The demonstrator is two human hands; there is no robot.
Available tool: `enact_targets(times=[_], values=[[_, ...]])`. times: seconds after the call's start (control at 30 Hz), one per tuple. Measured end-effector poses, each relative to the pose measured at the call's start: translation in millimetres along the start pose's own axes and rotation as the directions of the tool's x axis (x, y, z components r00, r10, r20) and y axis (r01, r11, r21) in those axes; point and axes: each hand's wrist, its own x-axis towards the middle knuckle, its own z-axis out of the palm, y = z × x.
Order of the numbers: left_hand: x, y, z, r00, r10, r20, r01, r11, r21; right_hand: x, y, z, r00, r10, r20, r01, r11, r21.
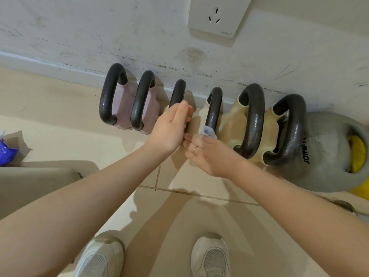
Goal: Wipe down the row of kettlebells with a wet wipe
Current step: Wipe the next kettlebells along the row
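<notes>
1. Shoes (pixel 209 256) stand on the tiled floor (pixel 199 216) at the bottom of the view, toes toward the wall, with both bare forearms reaching out above them.
2. Right hand (pixel 207 154) has its fingers curled round a bunched wet wipe (pixel 208 132), pressing it against the near end of the fourth handle (pixel 213 108); a ring shows on one finger.
3. Left hand (pixel 171 124) grips the near part of the third handle (pixel 177 92), fingers wrapped over it, seemingly steadying that kettlebell.
4. Kettlebells (pixel 251 120) sit in a row on the floor against the skirting: two pink ones on the left, cream ones in the middle, and a large grey one (pixel 327 148) marked JOINFIT at the right end, with something yellow behind it.
5. Dark handles look glossy, with pale streaks along their tops; whether that is wetness or wear I cannot tell.
6. Judging by the hands, the step in hand is wiping the fourth handle. The next move likely calls for sliding the wipe up and over the arch, then round the cream body beneath.
7. A blue packet (pixel 6 152) lies on the floor at far left.
8. Beyond the row, the scuffed wall (pixel 99 37) carries a socket (pixel 217 17).
</notes>
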Motion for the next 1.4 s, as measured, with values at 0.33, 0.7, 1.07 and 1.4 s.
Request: enact_targets(times=[0.33, 0.7, 1.07, 1.4], values=[[-2.1, 1.1, 0.5, 1.000, -0.006, 0.016, 0.006, 1.000, 0.015, -1.0, 2.3, -2.3, 0.985, 0.056, -0.166, -0.060, 0.998, -0.018], [-4.6, 2.7, 3.9, 0.996, 0.085, -0.007, -0.085, 0.996, 0.017, -1.5, 20.8, -6.8, 0.850, 0.432, -0.301, -0.298, 0.866, 0.402], [-5.0, -0.6, 5.3, 0.998, 0.039, -0.053, -0.040, 0.999, -0.014, -26.0, 28.7, 2.7, 0.942, 0.085, -0.325, -0.087, 0.996, 0.009], [-8.0, -7.8, -2.4, 0.999, 0.038, -0.035, -0.038, 0.999, 0.006, 4.4, 13.8, -13.0, 1.000, 0.011, -0.016, -0.013, 0.992, -0.123]])
